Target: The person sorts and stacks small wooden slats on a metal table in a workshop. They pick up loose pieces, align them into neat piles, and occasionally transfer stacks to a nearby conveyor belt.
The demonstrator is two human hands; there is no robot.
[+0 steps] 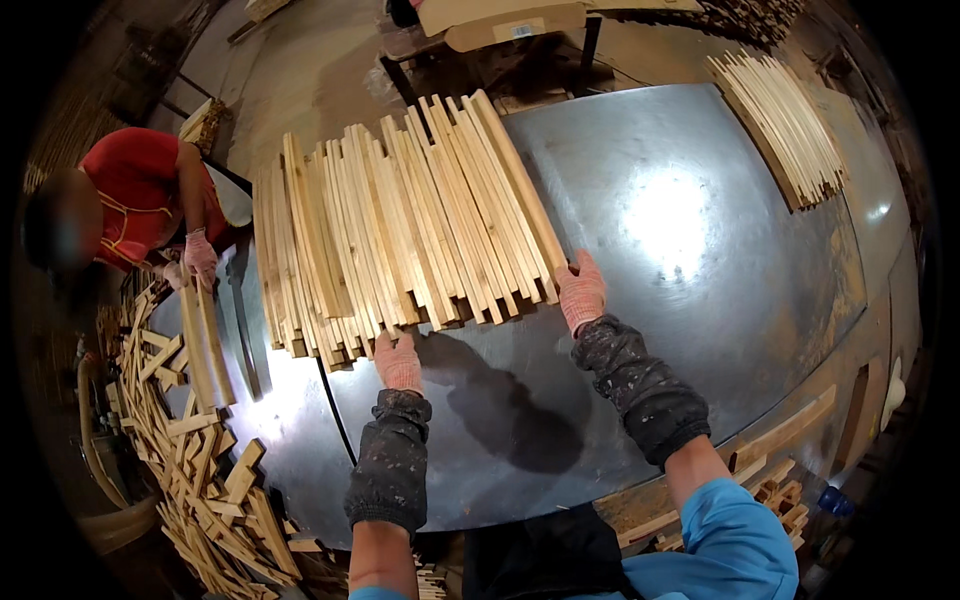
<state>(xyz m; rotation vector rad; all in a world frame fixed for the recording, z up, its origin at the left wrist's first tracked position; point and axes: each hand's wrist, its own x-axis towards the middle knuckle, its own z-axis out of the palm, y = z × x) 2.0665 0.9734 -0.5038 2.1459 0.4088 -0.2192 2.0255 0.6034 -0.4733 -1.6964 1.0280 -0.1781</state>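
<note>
A wide layer of pale wooden strips (400, 220) lies side by side on a dark metal tabletop (640, 370), with uneven ends toward me. Gloved in pink, my left hand (398, 364) is closed at the near ends of the strips, left of their middle. My right hand (582, 294), in a matching glove, grips the near end of the rightmost strip, its fingers along the outer side. The strips partly hide the fingertips of both hands. Dark speckled sleeve covers wrap my forearms.
At the left, a person in red (150, 190) with pink gloves handles long wooden pieces (205, 340). Offcuts (215, 490) heap along the left edge. Another bundle of strips (780, 130) lies at the far right. A cardboard sheet (515, 28) tops a table beyond.
</note>
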